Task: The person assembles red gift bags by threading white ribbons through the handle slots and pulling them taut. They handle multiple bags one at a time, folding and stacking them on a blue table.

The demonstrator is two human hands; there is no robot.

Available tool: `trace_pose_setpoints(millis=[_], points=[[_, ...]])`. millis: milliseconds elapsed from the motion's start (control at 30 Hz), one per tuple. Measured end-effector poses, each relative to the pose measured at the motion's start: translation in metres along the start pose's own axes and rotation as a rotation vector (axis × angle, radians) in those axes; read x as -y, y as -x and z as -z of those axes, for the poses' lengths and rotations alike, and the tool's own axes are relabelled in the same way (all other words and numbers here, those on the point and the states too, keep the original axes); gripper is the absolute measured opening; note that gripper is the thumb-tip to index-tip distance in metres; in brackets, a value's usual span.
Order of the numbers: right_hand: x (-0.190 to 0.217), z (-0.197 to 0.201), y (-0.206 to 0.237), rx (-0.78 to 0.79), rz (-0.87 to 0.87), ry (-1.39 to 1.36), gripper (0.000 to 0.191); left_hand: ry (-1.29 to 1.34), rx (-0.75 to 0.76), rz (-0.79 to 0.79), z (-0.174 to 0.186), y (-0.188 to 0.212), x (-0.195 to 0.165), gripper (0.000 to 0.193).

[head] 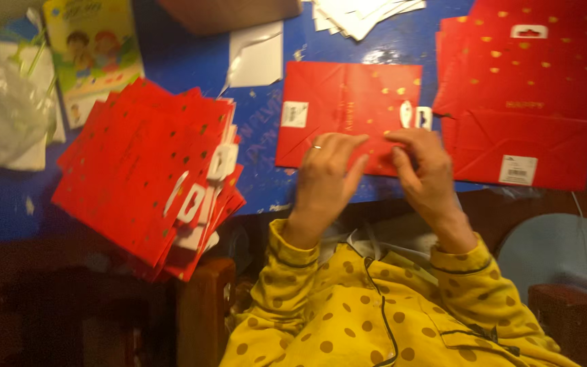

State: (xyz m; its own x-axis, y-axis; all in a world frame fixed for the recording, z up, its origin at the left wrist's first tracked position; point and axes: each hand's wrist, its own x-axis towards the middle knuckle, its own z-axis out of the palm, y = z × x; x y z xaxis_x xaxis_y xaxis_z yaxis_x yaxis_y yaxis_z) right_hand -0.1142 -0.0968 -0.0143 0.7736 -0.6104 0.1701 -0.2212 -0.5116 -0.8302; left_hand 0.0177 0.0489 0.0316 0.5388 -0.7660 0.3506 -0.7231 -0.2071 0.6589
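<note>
Fingers (402,139) of the right hand (424,170) are bent inward, tips pinching the lower edge of the flat red paper bag (344,102), just below its white hanger tab (416,117). Fingers of the left hand (326,170) lie flatter, spread and pressed down on the same edge; a ring shows on one of them. Motion blur makes it uncertain whether the left tips grip the paper or only press on it.

The bag lies flat on the blue tabletop (185,64), its lower edge near the tabletop's front edge, directly ahead of the person. It carries gold dots and a white label at its left end.

Judgement on the step: the hands appear to be working a fold or the tab at that edge. To do it well, the left hand should pin the bag flat so it cannot slide, while the right works the paper squarely and without creasing.

Pose: both wrists bent forward, palms down, hands nearly touching. Forearms rise from yellow dotted sleeves (470,285), elbows tucked close.

Surroundings: a fanned stack of red bags (137,163) lies well to the left, and another pile of red bags (524,81) sits just right. White paper scraps (361,13) lie at the far edge.
</note>
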Motion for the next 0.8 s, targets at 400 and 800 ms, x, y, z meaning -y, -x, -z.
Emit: trace_pose_setpoints(millis=[400,800], points=[[-0.076,0.102,0.021,-0.344,-0.186,0.512,0.065,0.035,0.161,-0.061,-0.123,-0.023,-0.027,0.059],[-0.056,0.112,0.04,-0.468,-0.179,0.239,0.04,0.219,0.104,0.039,-0.103,-0.022,-0.052,0.061]])
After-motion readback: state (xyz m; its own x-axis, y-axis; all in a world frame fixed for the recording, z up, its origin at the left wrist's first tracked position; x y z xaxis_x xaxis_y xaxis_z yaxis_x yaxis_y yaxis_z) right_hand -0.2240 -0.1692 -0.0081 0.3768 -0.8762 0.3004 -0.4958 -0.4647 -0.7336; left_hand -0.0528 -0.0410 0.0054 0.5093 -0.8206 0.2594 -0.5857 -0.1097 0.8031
